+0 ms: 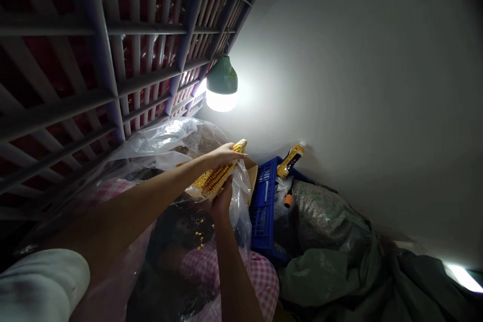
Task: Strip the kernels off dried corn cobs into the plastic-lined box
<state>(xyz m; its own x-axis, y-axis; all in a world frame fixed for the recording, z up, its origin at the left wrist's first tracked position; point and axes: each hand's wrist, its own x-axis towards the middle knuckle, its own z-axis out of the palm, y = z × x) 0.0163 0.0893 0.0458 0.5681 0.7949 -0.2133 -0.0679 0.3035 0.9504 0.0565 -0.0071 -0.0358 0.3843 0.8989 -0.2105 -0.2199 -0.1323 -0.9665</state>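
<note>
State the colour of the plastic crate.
The crate right of the corn cob is blue; head view shows it best.

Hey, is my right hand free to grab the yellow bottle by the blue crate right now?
Probably not yet: the right hand grips the corn cob together with the left hand. Nothing seems to block the way to the yellow bottle by the blue crate.

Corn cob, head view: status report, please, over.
Left hand shut on corn cob, upper end. Right hand shut on it from below. Loose kernels on plastic sheet beneath. Nothing between hands and cob.
</note>
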